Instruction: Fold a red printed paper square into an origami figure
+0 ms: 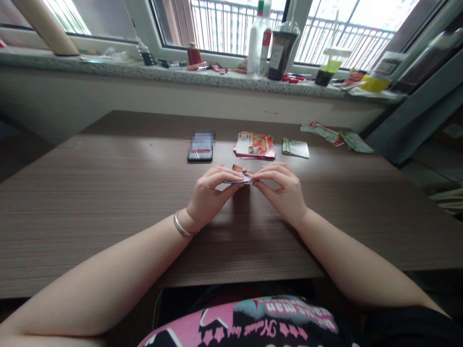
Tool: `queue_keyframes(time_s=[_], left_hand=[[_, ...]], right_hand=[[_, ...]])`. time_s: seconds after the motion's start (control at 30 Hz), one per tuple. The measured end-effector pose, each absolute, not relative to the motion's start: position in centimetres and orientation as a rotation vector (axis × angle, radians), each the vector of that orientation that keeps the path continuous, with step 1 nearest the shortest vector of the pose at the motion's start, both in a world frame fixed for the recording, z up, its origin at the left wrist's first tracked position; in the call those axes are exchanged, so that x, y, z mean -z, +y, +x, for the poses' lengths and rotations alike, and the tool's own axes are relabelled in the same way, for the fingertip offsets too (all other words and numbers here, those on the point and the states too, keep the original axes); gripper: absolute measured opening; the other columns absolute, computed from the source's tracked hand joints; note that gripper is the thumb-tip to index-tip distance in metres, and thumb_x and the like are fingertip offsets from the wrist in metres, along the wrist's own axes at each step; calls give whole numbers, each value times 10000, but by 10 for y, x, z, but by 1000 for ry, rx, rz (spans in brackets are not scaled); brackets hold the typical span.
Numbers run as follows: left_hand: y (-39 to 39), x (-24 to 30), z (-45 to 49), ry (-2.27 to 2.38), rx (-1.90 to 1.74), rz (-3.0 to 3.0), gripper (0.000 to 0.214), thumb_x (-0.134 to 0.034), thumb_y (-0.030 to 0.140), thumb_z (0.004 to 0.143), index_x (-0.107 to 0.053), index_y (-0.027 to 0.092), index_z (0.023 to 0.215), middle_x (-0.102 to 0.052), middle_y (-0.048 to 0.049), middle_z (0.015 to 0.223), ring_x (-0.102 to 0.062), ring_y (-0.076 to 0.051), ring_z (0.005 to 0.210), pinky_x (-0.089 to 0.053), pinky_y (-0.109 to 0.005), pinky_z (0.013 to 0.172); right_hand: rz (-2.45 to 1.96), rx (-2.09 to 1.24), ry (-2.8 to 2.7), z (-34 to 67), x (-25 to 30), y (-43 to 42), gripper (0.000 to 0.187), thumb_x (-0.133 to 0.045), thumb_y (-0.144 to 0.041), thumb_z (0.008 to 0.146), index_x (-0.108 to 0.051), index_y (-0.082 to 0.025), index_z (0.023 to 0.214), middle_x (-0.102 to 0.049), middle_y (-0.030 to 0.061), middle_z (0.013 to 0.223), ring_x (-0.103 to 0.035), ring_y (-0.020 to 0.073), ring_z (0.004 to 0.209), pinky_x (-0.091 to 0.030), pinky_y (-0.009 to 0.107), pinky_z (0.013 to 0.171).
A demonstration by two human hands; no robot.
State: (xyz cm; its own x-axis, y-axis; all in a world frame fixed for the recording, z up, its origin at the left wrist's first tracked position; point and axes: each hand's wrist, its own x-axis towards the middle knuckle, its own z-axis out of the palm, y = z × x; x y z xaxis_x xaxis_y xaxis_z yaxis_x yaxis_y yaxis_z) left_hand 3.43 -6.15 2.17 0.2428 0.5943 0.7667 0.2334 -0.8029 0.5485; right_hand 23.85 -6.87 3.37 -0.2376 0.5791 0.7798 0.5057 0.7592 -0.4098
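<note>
Between my two hands is a thin, printed paper piece [243, 170] with red and orange on its upper face, held just above the table. My left hand [217, 185], with a silver bangle at the wrist, pinches its left end between thumb and fingers. The right end is pinched the same way by my right hand [282, 188]. Fingers cover much of the paper, so I cannot tell whether it is folded or several sheets. Just beyond my hands lies a stack of red and white printed cards or leaflets [255, 145].
A phone [200, 146] lies left of the stack. To its right are a small green and white pile [295, 148] and scattered printed slips [325, 134]. Behind the table [108, 193], the stone windowsill [224, 79] carries bottles [255, 46], a dark drink cup [280, 53] and small clutter.
</note>
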Motion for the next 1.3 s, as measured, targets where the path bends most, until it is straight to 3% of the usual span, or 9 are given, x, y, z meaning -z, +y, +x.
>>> queue_keyframes(time_s=[0.43, 0.8, 1.03, 1.3], left_hand=[[-61, -21, 34, 797, -1584, 2198, 25, -723, 211, 830, -699, 210, 838, -746, -22, 898, -693, -148, 859, -472, -374, 973], [-57, -18, 34, 821, -1525, 2310, 92, -704, 196, 833, -633, 201, 775, -743, -17, 869, -680, -155, 828, -460, -388, 947], [-56, -18, 33, 948, -1405, 2500, 159, -679, 240, 847, -591, 191, 724, -700, -15, 776, -631, -154, 743, -473, -310, 753], [-58, -19, 32, 1004, -1367, 2582, 82, -680, 269, 856, -666, 204, 808, -686, -10, 794, -613, -146, 747, -459, -296, 751]], right_hand=[[-819, -121, -1864, 239, -34, -67, 57, -721, -228, 820, -730, -284, 812, -763, -1, 838, -662, 202, 894, -512, 416, 914], [-761, -110, -1859, 238, -30, -66, 57, -698, -213, 841, -718, -266, 840, -748, 5, 861, -663, 178, 855, -529, 379, 837], [-767, -54, -1964, 238, -29, -66, 73, -656, -217, 871, -703, -261, 837, -744, 12, 882, -648, 189, 914, -513, 394, 890], [-786, -26, -2008, 236, -29, -67, 64, -662, -236, 873, -709, -270, 845, -753, 5, 898, -651, 193, 951, -512, 391, 912]])
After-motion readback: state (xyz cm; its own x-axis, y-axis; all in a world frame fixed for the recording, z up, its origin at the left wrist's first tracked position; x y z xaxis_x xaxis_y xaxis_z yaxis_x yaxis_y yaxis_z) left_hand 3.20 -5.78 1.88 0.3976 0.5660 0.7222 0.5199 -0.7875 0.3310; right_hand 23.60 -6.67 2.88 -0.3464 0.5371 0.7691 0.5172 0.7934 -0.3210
